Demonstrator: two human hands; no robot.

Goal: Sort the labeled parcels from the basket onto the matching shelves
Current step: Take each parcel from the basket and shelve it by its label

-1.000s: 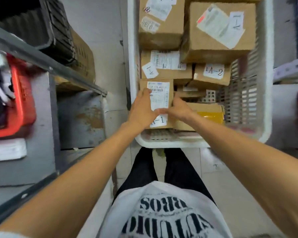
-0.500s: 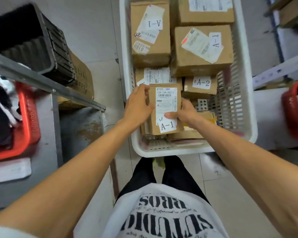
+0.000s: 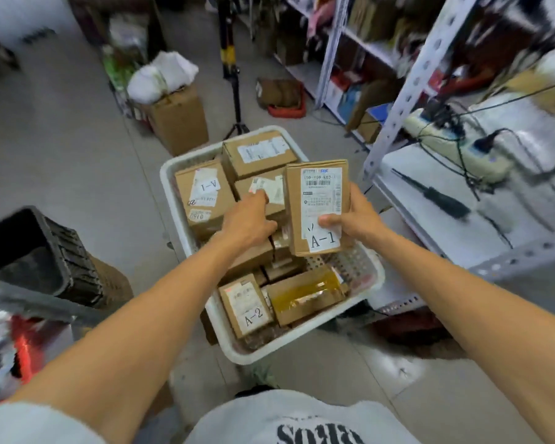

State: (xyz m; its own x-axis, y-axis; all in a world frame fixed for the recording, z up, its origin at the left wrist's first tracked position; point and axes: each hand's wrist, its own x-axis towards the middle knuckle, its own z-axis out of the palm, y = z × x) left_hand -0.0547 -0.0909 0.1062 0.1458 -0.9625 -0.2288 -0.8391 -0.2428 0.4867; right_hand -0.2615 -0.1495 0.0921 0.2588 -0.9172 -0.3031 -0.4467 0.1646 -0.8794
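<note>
A white plastic basket [image 3: 170,187] stands on the floor, filled with several brown cardboard parcels. My right hand [image 3: 354,219] grips a flat parcel labeled A-1 [image 3: 316,203] and holds it upright above the basket's right side, thumb on its label. My left hand [image 3: 247,219] reaches down over the parcels in the basket's middle, fingers extended toward a labeled box [image 3: 263,187]; whether it grips anything is hidden. Another A-1 parcel [image 3: 202,193] lies at the far left of the basket. An A-2 parcel [image 3: 245,304] and a yellow-taped parcel [image 3: 305,293] lie at the near end.
A white metal shelf [image 3: 430,200] with a power strip [image 3: 455,145] and cables stands to the right. At the left are a grey rack edge [image 3: 29,299], a black crate [image 3: 29,251] and a red bin [image 3: 23,347]. Beyond the basket stand a cardboard box [image 3: 177,120] and a tripod [image 3: 234,91].
The A-1 parcel has been lifted out of the basket; my left hand let go of it and moved onto the parcels below. The view swung up toward the room.
</note>
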